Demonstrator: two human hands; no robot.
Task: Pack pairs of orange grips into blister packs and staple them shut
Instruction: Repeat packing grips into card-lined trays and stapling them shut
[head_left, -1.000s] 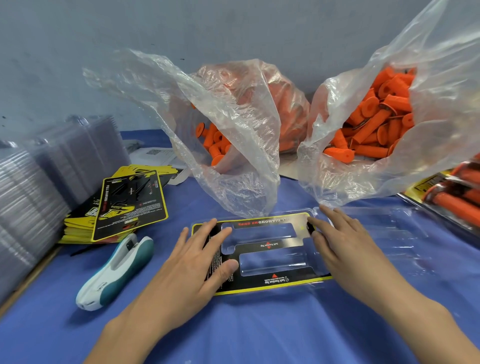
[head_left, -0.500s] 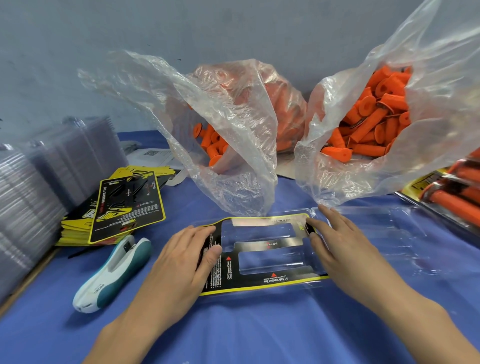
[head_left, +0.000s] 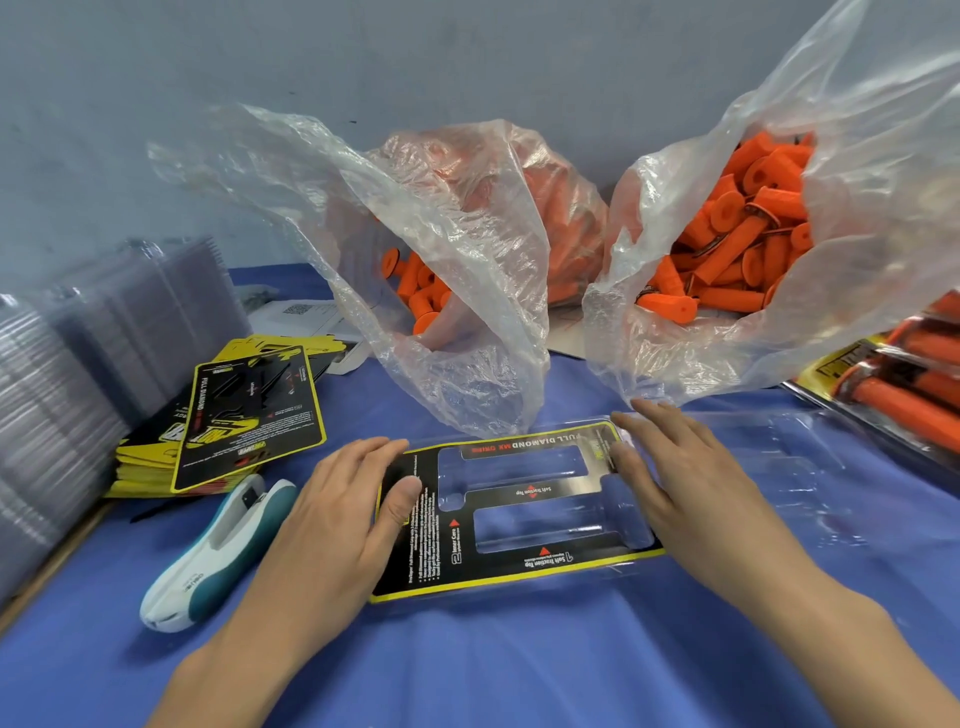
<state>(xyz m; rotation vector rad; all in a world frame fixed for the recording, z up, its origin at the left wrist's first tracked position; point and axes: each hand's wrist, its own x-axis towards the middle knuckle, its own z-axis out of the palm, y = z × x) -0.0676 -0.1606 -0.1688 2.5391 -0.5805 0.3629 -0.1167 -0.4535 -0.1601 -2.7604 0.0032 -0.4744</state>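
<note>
A black and yellow printed card (head_left: 519, 566) with two cut-out windows lies in an open clear blister pack (head_left: 769, 467) on the blue table. My left hand (head_left: 337, 519) rests flat on the card's left end, thumb pressing its edge. My right hand (head_left: 675, 467) lies with straight fingers on the card's right end. Loose orange grips fill two clear plastic bags, one (head_left: 467, 270) behind the card and one (head_left: 737, 234) to the right. A white and teal stapler (head_left: 218, 556) lies left of my left hand.
A stack of printed cards (head_left: 244, 415) sits at the left, with stacks of clear blister shells (head_left: 78, 374) beyond it along the table's left edge. Packed blister packs with orange grips (head_left: 904, 384) lie at the far right. A grey wall stands behind the bags.
The card has settled flatter into the blister. My left hand slid slightly left to the card's end, thumb now on its edge. My right hand stayed at the right end.
</note>
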